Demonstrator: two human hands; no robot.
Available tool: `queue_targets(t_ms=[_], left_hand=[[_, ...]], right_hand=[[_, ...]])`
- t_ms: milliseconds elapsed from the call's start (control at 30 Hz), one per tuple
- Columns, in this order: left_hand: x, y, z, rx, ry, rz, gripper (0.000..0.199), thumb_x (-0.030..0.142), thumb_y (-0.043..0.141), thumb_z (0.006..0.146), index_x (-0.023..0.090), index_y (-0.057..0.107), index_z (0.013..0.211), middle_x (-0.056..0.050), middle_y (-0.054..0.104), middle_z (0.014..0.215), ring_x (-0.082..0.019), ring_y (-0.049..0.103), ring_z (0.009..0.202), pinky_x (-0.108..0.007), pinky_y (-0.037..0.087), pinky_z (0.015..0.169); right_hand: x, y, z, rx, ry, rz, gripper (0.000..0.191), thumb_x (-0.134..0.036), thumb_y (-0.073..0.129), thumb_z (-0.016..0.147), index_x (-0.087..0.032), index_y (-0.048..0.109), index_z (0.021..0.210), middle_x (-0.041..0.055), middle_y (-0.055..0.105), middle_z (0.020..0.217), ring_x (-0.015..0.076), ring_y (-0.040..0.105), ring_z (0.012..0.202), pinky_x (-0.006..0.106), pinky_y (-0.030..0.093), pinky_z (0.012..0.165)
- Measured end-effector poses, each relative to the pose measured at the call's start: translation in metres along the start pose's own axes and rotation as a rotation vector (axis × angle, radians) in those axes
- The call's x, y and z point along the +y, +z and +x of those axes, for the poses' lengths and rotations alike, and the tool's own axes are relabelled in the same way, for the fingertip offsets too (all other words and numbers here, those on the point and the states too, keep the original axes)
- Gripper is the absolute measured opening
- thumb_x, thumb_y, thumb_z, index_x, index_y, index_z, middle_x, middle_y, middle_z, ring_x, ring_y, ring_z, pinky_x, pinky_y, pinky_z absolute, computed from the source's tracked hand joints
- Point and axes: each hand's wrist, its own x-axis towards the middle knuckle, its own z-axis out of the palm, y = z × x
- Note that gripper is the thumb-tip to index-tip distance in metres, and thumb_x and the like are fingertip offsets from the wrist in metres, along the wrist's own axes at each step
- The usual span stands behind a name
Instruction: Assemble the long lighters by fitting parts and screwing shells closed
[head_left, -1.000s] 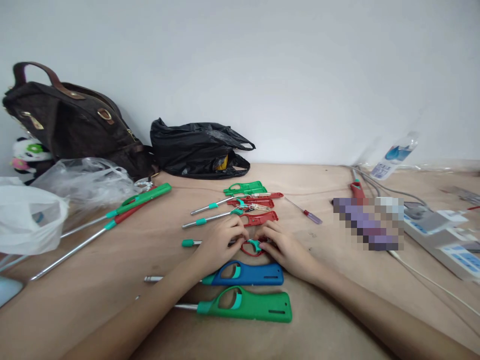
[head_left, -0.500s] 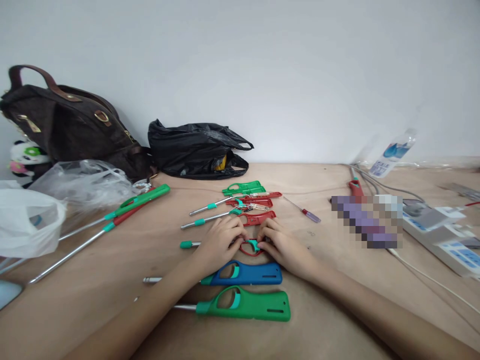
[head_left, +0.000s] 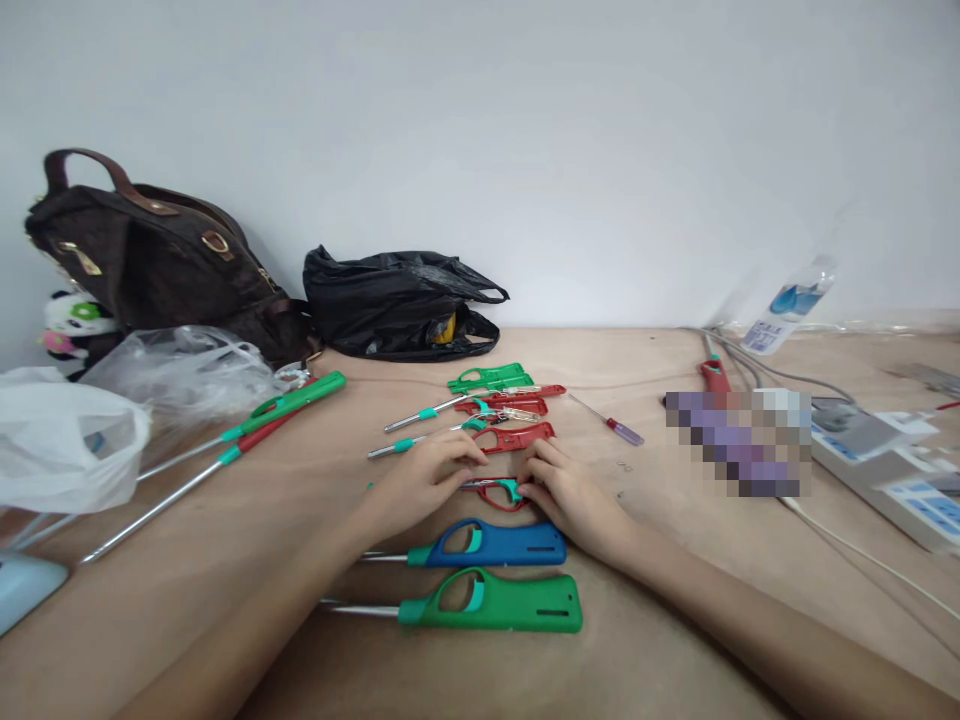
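A red long-nosed gas lighter [head_left: 499, 495] with a teal trigger lies on the table between my hands. The fingers of my right hand [head_left: 574, 495] are closed on its handle end, hiding much of it. My left hand [head_left: 420, 480] hovers over the lighter's metal tube, fingers bent and a little apart, with nothing visible between them. Nearer to me are a blue gas lighter [head_left: 510, 543] and a green gas lighter [head_left: 517, 602]. Beyond my hands lie opened red lighter halves [head_left: 517, 437] with loose inner parts, and a green shell half [head_left: 495, 377].
A small screwdriver [head_left: 619, 430] lies right of the opened lighters. Two assembled lighters [head_left: 292, 400] rest at left by plastic bags [head_left: 67, 440]. A black bag [head_left: 397, 300] and a backpack [head_left: 180, 260] stand behind. At right are a power strip [head_left: 915, 500] and a bottle [head_left: 791, 305].
My left hand has drawn back a little to the left, its fingertips opening away from the red lighter. My right hand stays at the handle end. The view has shifted slightly.
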Motion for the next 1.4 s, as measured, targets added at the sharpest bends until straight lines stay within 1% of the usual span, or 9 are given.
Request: queue_targets(t_ms=[100, 367, 600, 700, 833, 1000, 1167, 1300, 1400], left_hand=[[0.001, -0.006, 0.0, -0.01, -0.013, 0.05, 0.009, 0.016, 0.057, 0.086, 0.02, 0.065, 0.083, -0.001, 0.069, 0.088, -0.018, 0.063, 0.088, -0.031, 0.049, 0.081], [0.001, 0.001, 0.0, -0.073, 0.002, 0.237, 0.011, 0.009, 0.063, 0.079, 0.018, 0.061, 0.073, 0.0, 0.066, 0.082, -0.018, 0.061, 0.08, -0.028, 0.046, 0.073], [0.001, 0.0, 0.001, -0.121, 0.039, 0.362, 0.013, 0.012, 0.057, 0.084, 0.018, 0.058, 0.072, -0.002, 0.064, 0.087, -0.02, 0.058, 0.087, -0.032, 0.044, 0.079], [0.001, 0.001, 0.0, -0.13, 0.031, 0.38, 0.015, 0.013, 0.053, 0.086, 0.018, 0.057, 0.072, -0.003, 0.065, 0.089, -0.02, 0.058, 0.088, -0.034, 0.043, 0.083], [0.002, 0.002, -0.001, -0.12, 0.034, 0.379, 0.015, 0.014, 0.053, 0.085, 0.018, 0.056, 0.072, -0.003, 0.065, 0.089, -0.022, 0.058, 0.092, -0.035, 0.042, 0.086], [0.003, 0.002, -0.001, -0.09, 0.024, 0.364, 0.016, 0.013, 0.053, 0.085, 0.018, 0.054, 0.069, -0.002, 0.064, 0.085, -0.021, 0.058, 0.089, -0.035, 0.042, 0.084], [0.004, 0.003, -0.001, -0.101, 0.003, 0.339, 0.017, 0.011, 0.053, 0.085, 0.017, 0.054, 0.069, -0.002, 0.063, 0.086, -0.02, 0.058, 0.087, -0.033, 0.043, 0.081], [0.004, 0.004, -0.002, -0.096, 0.008, 0.34, 0.016, 0.011, 0.055, 0.084, 0.017, 0.054, 0.069, -0.002, 0.063, 0.083, -0.021, 0.057, 0.088, -0.033, 0.042, 0.08], [0.005, 0.004, -0.002, -0.08, -0.004, 0.348, 0.016, 0.01, 0.056, 0.082, 0.017, 0.054, 0.068, -0.002, 0.062, 0.081, -0.021, 0.057, 0.086, -0.032, 0.042, 0.078]], right_hand=[[-0.001, -0.001, 0.0, -0.012, 0.006, 0.007, 0.015, -0.01, 0.053, 0.089, -0.018, 0.056, 0.077, 0.0068, 0.056, 0.09, 0.0224, 0.053, 0.088, 0.038, 0.05, 0.077], [-0.001, 0.003, 0.001, 0.007, 0.035, 0.033, 0.013, -0.009, 0.053, 0.089, -0.017, 0.056, 0.078, 0.0069, 0.055, 0.09, 0.0218, 0.054, 0.086, 0.037, 0.05, 0.077], [0.005, 0.004, 0.004, 0.033, 0.054, 0.177, 0.011, -0.017, 0.057, 0.09, -0.018, 0.057, 0.079, 0.0057, 0.057, 0.093, 0.0211, 0.055, 0.092, 0.036, 0.047, 0.082], [0.016, -0.002, 0.01, 0.105, 0.08, 0.209, 0.014, -0.019, 0.048, 0.095, -0.019, 0.062, 0.091, 0.0062, 0.059, 0.096, 0.0208, 0.055, 0.095, 0.036, 0.047, 0.086], [0.035, -0.007, 0.016, 0.171, 0.068, 0.012, 0.028, -0.016, 0.047, 0.094, -0.022, 0.064, 0.116, 0.0082, 0.056, 0.098, 0.0229, 0.053, 0.096, 0.04, 0.046, 0.086], [0.047, -0.011, 0.015, 0.1, 0.061, -0.138, 0.015, -0.014, 0.064, 0.082, -0.021, 0.071, 0.094, 0.0082, 0.056, 0.102, 0.0244, 0.051, 0.098, 0.041, 0.045, 0.086], [0.045, -0.014, 0.012, 0.091, 0.062, -0.194, 0.011, -0.01, 0.062, 0.081, -0.02, 0.065, 0.08, 0.0079, 0.058, 0.105, 0.0249, 0.05, 0.103, 0.042, 0.043, 0.088], [0.04, -0.016, 0.011, 0.165, 0.027, -0.218, 0.015, -0.009, 0.05, 0.087, -0.019, 0.059, 0.08, 0.0098, 0.061, 0.104, 0.0252, 0.051, 0.101, 0.041, 0.042, 0.086], [0.038, -0.018, 0.011, 0.294, 0.082, -0.029, 0.015, -0.012, 0.041, 0.09, -0.02, 0.052, 0.085, 0.0078, 0.061, 0.095, 0.0226, 0.053, 0.091, 0.037, 0.042, 0.081]])
